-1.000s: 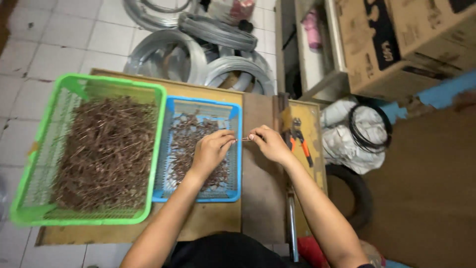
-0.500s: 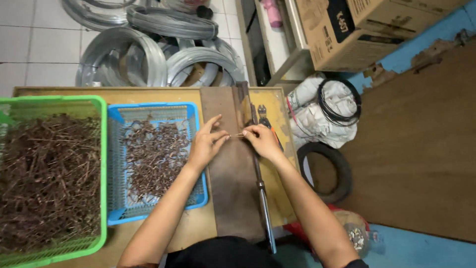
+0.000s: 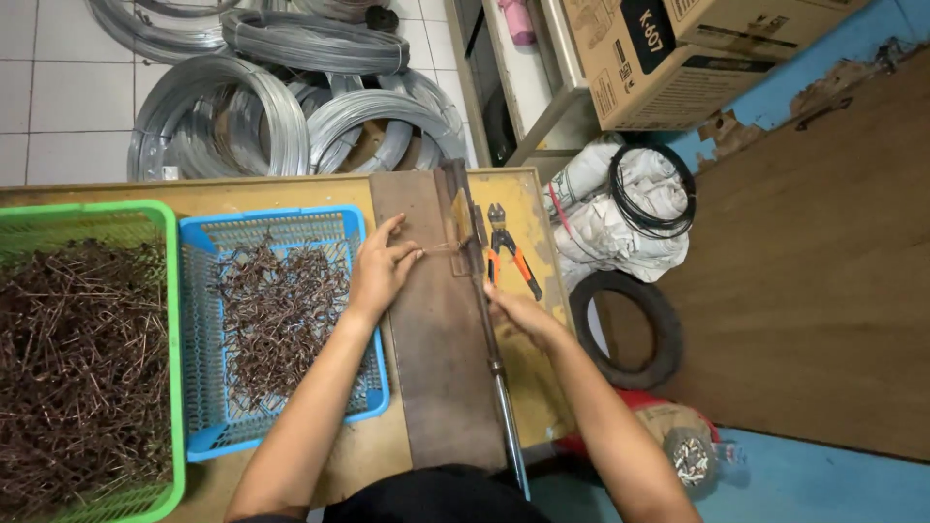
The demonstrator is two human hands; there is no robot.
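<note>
Pinching a short rusty-brown wire piece [image 3: 441,248] between my left thumb and forefinger, I hold it flat across the dark metal plate [image 3: 436,368] so that its far end reaches the hinged bending bar [image 3: 475,261] that runs along the plate's right edge. My left hand [image 3: 381,271] has its other fingers spread loosely and resting on the plate; only the tips are closed on the wire. My right hand [image 3: 518,312] lies on the bar's long handle [image 3: 504,407], just right of the plate; I cannot tell from here whether its fingers wrap the handle or only press on it. To do this well, I judge the wire should sit square to the bar, with its end seated against the bar, and my left fingertips should stay back from the hinge line so they are not caught. A steady, even pull on the handle would likely suit the thin wire better than a jerk. Just left of my forearm the blue basket [image 3: 208,387] holds a heap of like wire pieces, and the green basket [image 3: 172,320] beside it holds a far denser heap. Orange-handled cutters [image 3: 509,254] lie on the yellow tabletop [image 3: 528,208] right of the bar, near my right hand but not touching it. Coils of grey wire [image 3: 262,107] lie on the tiled floor beyond the table.
</note>
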